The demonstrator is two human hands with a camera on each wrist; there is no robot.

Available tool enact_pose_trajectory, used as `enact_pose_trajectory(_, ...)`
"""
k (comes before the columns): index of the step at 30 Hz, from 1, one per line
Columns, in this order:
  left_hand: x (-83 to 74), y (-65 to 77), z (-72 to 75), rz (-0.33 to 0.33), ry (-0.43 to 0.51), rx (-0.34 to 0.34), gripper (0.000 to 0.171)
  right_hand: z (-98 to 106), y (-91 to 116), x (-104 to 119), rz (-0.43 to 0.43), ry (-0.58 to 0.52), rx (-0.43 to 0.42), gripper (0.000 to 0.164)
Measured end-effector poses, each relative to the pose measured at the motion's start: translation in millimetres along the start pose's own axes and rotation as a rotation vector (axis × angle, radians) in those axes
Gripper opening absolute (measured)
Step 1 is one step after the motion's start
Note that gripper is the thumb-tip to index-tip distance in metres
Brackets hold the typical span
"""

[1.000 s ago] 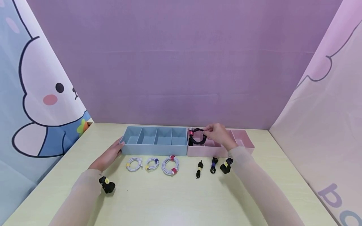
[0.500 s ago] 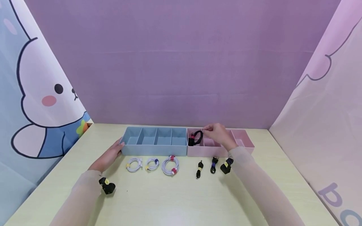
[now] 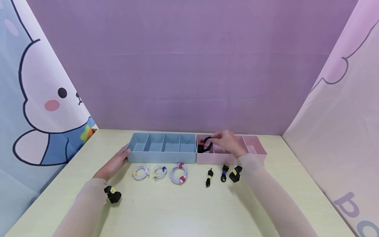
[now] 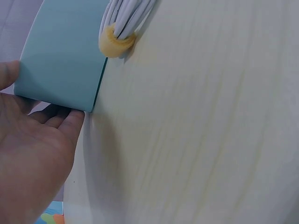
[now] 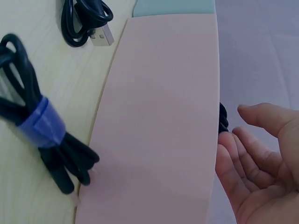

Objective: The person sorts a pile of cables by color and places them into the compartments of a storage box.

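My left hand point(image 3: 113, 162) holds the left end of the blue divided box point(image 3: 161, 157), thumb at its front corner and fingers against the end wall. In the left wrist view those fingers point(image 4: 70, 126) lie along the box's end. A coiled black cable point(image 3: 208, 144) with a red tie leans in the leftmost compartment of the pink divided box point(image 3: 217, 160). Beside the upper part of its loop is my right hand point(image 3: 227, 141). The right wrist view shows thumb and fingers apart, with a bit of black cable point(image 5: 223, 117) at the fingertips; the pink wall hides the rest.
In front of the blue box lie several white coiled cables point(image 3: 178, 173) with coloured ties. Before the pink box are a black cable with a yellow tie point(image 3: 209, 177) and a black cable with a blue tie point(image 3: 224, 173). A purple backdrop point(image 3: 189, 65) stands behind.
The black coil has come down and turned edge-on into the pink box's leftmost compartment. My right hand has shifted slightly left; the left hand stays on the blue box.
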State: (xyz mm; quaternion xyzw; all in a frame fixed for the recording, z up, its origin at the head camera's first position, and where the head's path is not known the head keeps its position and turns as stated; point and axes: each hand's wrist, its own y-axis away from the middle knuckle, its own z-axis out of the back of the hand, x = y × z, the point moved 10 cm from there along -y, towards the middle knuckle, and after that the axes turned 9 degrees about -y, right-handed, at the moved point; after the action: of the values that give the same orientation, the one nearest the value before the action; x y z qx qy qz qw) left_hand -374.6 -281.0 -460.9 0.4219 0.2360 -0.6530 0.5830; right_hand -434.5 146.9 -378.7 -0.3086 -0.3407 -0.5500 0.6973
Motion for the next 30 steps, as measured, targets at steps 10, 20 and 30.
enact_pose_trajectory(10, 0.0, 0.6, 0.2, 0.013, 0.000, 0.003, 0.074, -3.5, -4.9, -3.3, -0.059, 0.059, -0.055, 0.039)
enact_pose_trajectory(20, 2.1, 0.5, 0.2, 0.022, 0.004, 0.002, 0.074, -3.7, -5.5, -10.4, -0.092, -0.005, -0.067, 0.027)
enact_pose_trajectory(30, 2.4, 0.9, -0.2, 0.027, -0.007, 0.000, 0.073, -5.7, -6.5, -11.1, -0.069, -0.011, -0.083, 0.016)
